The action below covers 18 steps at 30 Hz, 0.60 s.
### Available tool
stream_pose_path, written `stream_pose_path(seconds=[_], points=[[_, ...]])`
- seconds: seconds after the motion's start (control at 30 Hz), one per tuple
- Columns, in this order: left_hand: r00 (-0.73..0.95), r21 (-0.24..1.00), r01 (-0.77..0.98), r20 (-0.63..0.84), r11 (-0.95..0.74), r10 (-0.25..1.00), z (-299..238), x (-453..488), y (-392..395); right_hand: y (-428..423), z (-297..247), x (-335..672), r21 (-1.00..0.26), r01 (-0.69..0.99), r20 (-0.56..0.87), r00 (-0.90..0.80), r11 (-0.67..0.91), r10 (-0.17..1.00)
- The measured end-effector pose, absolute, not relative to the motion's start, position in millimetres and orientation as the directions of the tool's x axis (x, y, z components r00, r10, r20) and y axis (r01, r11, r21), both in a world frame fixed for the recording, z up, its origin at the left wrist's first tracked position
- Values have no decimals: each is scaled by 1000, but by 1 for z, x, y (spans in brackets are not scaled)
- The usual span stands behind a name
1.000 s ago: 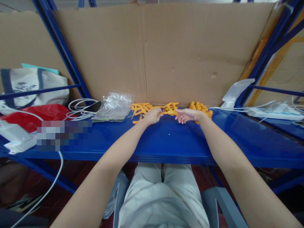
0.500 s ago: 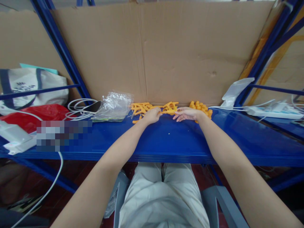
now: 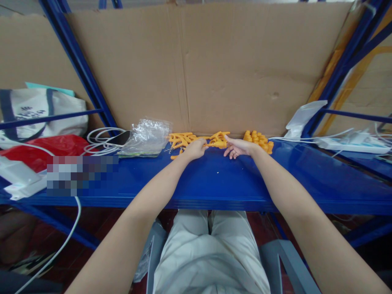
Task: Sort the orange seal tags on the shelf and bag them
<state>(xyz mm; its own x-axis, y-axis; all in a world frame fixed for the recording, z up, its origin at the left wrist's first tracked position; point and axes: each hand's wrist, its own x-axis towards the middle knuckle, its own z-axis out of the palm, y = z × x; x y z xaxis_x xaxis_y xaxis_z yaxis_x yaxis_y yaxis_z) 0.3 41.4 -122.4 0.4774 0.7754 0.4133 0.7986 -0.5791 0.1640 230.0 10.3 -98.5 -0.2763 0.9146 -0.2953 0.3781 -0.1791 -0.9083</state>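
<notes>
My left hand [image 3: 196,149] is closed on the left end of a slim yellow-orange plastic piece, whose exact kind I cannot make out. To the right this piece widens into a thicker, ribbed-looking end [image 3: 219,144]. Right beside that end is my right hand [image 3: 238,148], thumb raised and fingers apart; whether it touches the piece I cannot tell. Behind my left hand lies a pile of branching yellow-orange plastic pieces [image 3: 181,139], with small chain-like bits at its left. A heap of short, chunky yellow-orange parts [image 3: 259,139] sits behind my right wrist.
A blue metal shelf top [image 3: 211,183] carries everything, with a cardboard sheet [image 3: 226,69] standing behind. Clear plastic bags [image 3: 147,136], coiled white cable [image 3: 101,139] and a red bag [image 3: 61,149] lie left. A white power strip [image 3: 352,143] is at the right.
My right hand has opened a little and shifted slightly left, its thumb now raised at the piece's end. The thicker right end shows more plainly. My left hand keeps its hold.
</notes>
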Motion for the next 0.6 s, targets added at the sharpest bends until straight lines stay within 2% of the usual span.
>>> stream_pose_path(seconds=[0.13, 0.2, 0.43, 0.6], points=[[480, 146, 803, 415, -578, 773, -123, 0, 42, 14, -103, 239, -969, 240, -129, -322, -51, 938], [488, 143, 795, 426, -589, 762, -124, 0, 42, 18, -105, 241, -973, 230, -97, -325, -21, 941], [506, 141, 768, 463, -624, 728, -124, 2, 40, 18, -101, 231, -913, 377, -260, -250, -153, 933], [501, 144, 773, 457, -617, 735, -124, 2, 41, 12, -99, 231, -908, 395, -241, -225, -138, 944]])
